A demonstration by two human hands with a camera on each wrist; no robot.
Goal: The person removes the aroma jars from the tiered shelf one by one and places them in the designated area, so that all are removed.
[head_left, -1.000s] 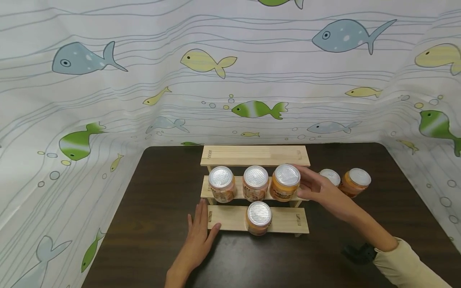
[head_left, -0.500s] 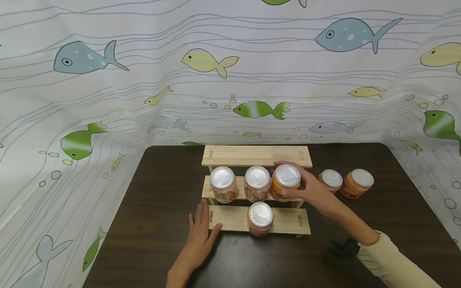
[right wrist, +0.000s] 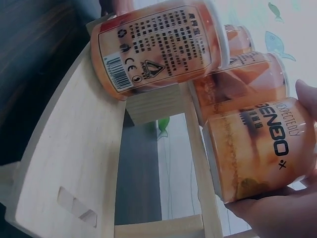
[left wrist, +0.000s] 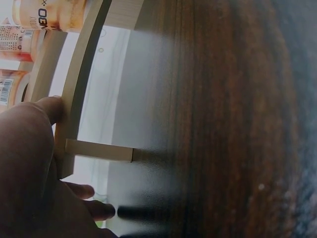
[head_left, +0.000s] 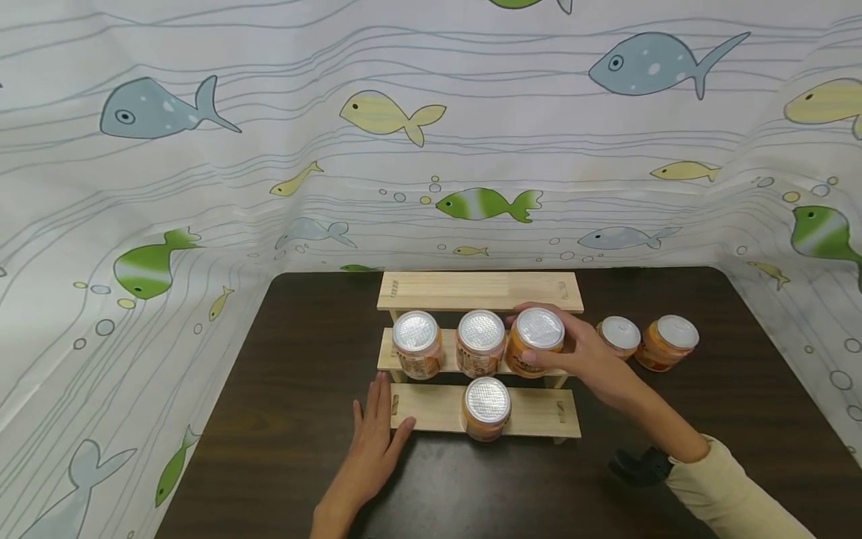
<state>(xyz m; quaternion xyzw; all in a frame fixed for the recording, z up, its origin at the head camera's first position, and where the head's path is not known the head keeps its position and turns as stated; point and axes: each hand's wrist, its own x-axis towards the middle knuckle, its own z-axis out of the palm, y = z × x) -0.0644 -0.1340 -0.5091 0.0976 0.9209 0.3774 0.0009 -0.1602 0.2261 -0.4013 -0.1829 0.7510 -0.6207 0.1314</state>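
My right hand [head_left: 595, 363] grips an orange-labelled jar [head_left: 540, 331] with a silver lid, thumb in front and fingers behind. This jar stands at the right end of the middle tier of a stepped wooden rack [head_left: 478, 290]; in the right wrist view its printed label [right wrist: 262, 153] shows. Beside it on that tier are a middle jar [head_left: 481, 340] and a left jar [head_left: 416, 344]. One more jar [head_left: 486, 408] sits near the middle of the lowest tier. My left hand [head_left: 369, 445] rests at the left end of that lowest tier, fingers straight, thumb [left wrist: 52, 106] touching the board.
Two further jars [head_left: 618, 337] [head_left: 668, 343] stand on the dark table [head_left: 283, 374] right of the rack. The top tier bears nothing. A fish-patterned curtain [head_left: 377, 180] hangs behind and at both sides. Something black [head_left: 640, 466] is at the right wrist.
My right hand has moved left round the right-hand jar, its thumb coming to the front of it. The jar has hardly shifted. My left hand stays where it was.
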